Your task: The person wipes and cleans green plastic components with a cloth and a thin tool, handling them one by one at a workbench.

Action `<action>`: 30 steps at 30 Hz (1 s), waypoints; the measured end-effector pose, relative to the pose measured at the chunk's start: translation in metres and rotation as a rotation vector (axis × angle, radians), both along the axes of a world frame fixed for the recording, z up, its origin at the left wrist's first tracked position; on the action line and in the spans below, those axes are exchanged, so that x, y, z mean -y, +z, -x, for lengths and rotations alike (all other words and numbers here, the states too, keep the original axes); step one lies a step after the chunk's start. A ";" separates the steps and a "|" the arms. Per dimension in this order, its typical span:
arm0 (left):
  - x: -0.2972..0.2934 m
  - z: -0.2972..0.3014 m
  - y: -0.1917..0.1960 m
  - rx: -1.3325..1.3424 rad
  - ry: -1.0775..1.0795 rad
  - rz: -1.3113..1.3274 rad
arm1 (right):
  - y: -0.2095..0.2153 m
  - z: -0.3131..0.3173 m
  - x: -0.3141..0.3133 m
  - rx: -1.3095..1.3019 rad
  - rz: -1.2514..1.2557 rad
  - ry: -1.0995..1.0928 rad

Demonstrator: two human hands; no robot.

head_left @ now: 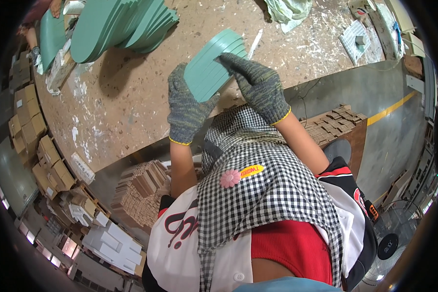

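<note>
Both my hands wear dark grey knit gloves with yellow cuffs. Between them, over the near part of the worktable [131,107], is a small stack of pale green boards [210,65] with rounded ends, fanned out slightly like steps. My left hand [184,108] wraps the stack's left and lower edge, thumb along the near end. On the right side, my right hand [259,86] has its fingers pressed against the stepped board edges; part of its grip is hidden behind the stack.
Larger green rounded boards [100,29] stand fanned at the far left, where another person's hand [56,8] shows. A pale cloth [289,13] and a white grid plate [354,43] lie farther right. Wooden strips [333,125] are piled below the table edge; a fan [388,246] stands lower right.
</note>
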State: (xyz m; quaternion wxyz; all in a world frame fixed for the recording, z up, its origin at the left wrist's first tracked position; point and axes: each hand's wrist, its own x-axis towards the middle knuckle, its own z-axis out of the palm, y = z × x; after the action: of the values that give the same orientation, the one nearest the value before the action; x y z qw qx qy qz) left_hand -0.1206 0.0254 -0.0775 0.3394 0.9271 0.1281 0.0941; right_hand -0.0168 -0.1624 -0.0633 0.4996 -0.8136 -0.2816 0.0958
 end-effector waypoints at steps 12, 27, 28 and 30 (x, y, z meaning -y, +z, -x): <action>0.000 -0.001 -0.001 -0.019 0.005 0.032 | 0.007 0.003 0.000 -0.001 0.091 0.001; -0.026 0.041 -0.065 0.063 -0.203 0.556 | 0.010 0.010 -0.008 -0.022 0.129 0.059; -0.022 0.037 -0.058 0.062 -0.204 0.558 | 0.001 0.011 -0.008 0.006 0.039 0.018; -0.011 0.027 -0.032 0.085 -0.147 0.529 | 0.004 0.015 -0.010 0.032 -0.055 -0.020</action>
State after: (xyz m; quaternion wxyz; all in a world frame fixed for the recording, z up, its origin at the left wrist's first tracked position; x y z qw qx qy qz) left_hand -0.1478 0.0359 -0.1100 0.5806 0.8083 0.0660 0.0714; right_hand -0.0316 -0.1520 -0.0597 0.5182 -0.8037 -0.2838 0.0699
